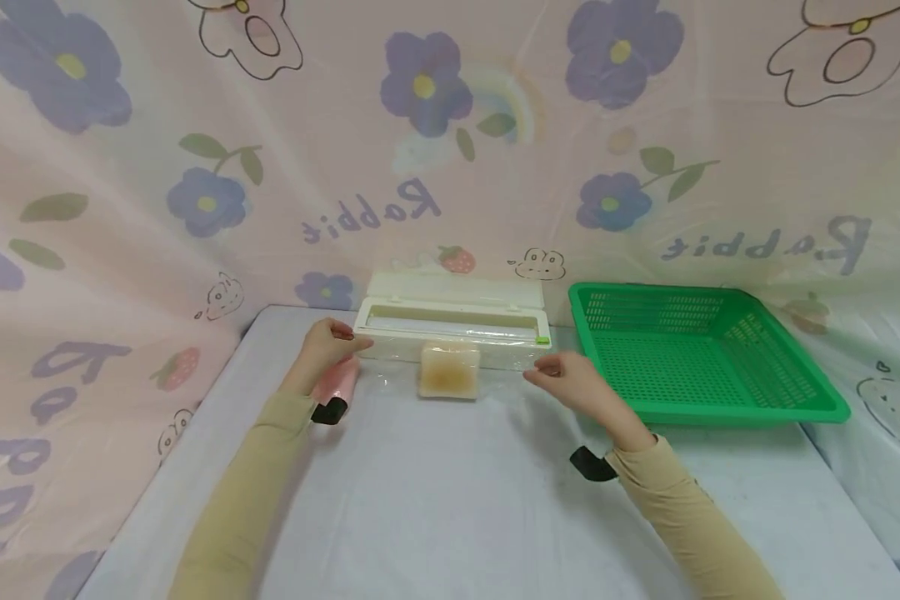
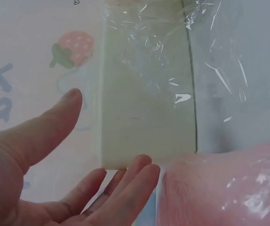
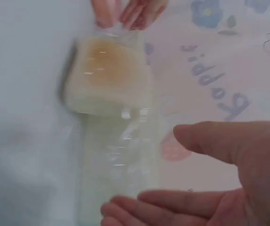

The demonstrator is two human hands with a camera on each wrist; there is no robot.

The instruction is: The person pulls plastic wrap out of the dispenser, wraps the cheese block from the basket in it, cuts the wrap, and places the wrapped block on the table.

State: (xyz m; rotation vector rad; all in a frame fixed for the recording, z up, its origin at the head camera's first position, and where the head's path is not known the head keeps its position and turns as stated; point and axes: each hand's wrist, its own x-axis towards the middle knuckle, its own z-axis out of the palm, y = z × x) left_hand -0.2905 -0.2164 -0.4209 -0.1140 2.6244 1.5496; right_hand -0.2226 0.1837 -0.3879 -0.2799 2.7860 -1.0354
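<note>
A slice of bread (image 1: 448,372) with browned middle lies against the front of a white cling film dispenser (image 1: 390,347), whose lid (image 1: 457,289) stands raised. Clear cling film (image 2: 158,52) runs over the dispenser's front and covers the bread. My left hand (image 1: 326,352) is at the dispenser's left end, thumb apart from the loosely bent fingers (image 2: 130,188), fingertips right at the box's end. Beyond the right end my right hand (image 1: 576,383) hovers, thumb and fingers (image 3: 172,207) spread apart with nothing gripped between them. A pink, shiny wrapped bundle (image 1: 337,382) lies under my left hand.
A green perforated plastic basket (image 1: 720,414) stands to the right, close to the right hand. Behind the table rises a hanging sheet (image 1: 495,183) printed with flowers and rabbits. White cloth (image 1: 435,500) covers the tabletop.
</note>
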